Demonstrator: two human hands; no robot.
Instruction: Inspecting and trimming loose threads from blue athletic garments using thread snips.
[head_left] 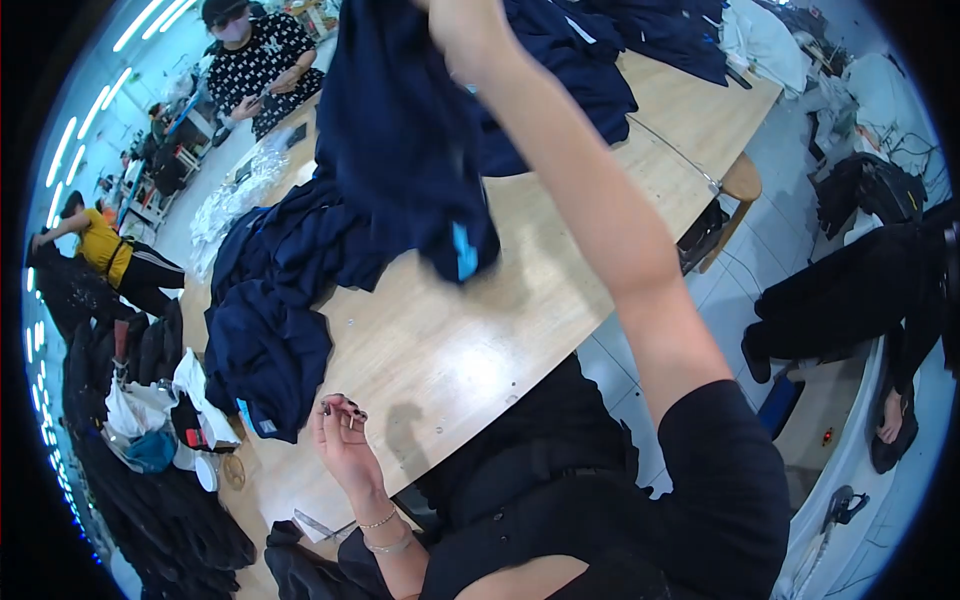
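1. Up near the top edge, the person's right hand [462, 35] grips a navy garment [395, 130]; its fingers are closed on the cloth, though the picture's edge cuts them off in part.
2. The garment hangs down from that hand over the light wooden table [450, 360], its lower end slightly blurred. A bright blue tag [464, 252] shows near the bottom of it.
3. The left hand [345, 440] is raised over the near part of the table, well apart from the hanging garment. Its fingers are half curled; whether they have hold of something small and pale cannot be told. Bracelets [388, 546] circle the wrist.
4. On the table, left of the hanging garment, lies a rumpled heap of navy garments [265, 335], with another blue tag at its near end. Clear plastic bags [235, 200] lie just beyond this heap.
5. More navy clothing [580, 85] covers the far side of the table, behind the right forearm.
6. Across the table stands a masked person in a black-and-white patterned top [270, 65], both hands in front of the body. Farther left, a person in a yellow top [102, 250] reaches out an arm.
7. A wooden stool [740, 180] stands beside the table's right end.
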